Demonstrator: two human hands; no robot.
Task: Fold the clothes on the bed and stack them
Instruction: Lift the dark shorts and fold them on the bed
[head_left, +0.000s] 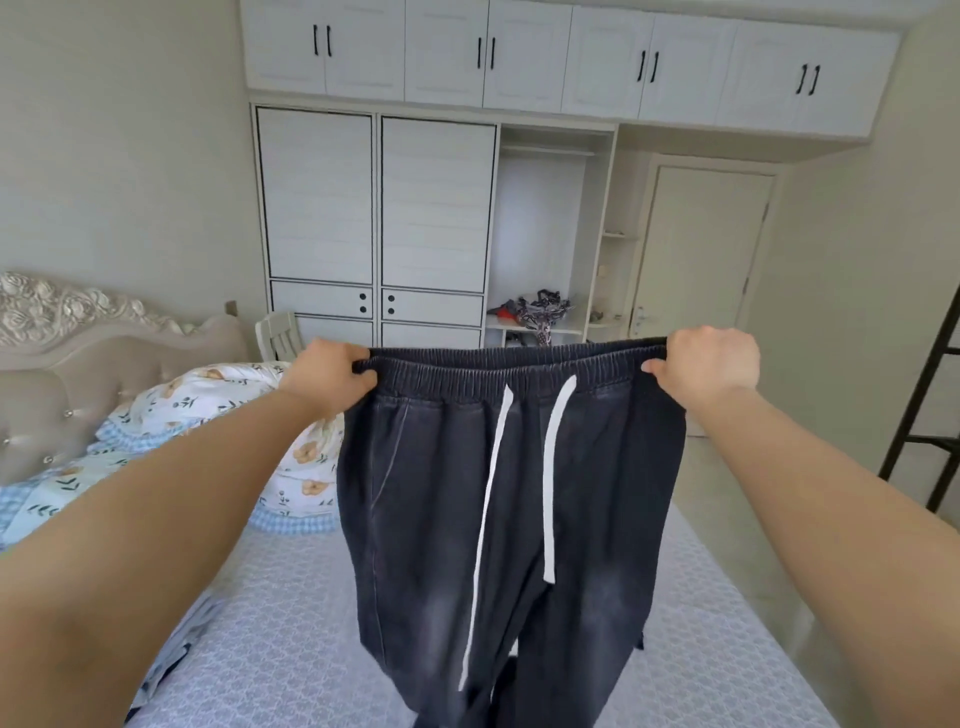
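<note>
bedroom with white wardrobe (374, 208) behind bed (270, 623). dark pants (514, 493) held up over the bed, legs hanging down, white drawstring (550, 467) loose. left hand (327, 376) and right hand (709, 364) each grip a waistband end. floral quilt (218, 405) near headboard (78, 353).

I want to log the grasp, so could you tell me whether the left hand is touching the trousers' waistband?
Touching. The head view shows the left hand curled around the waistband at its left end.
</note>
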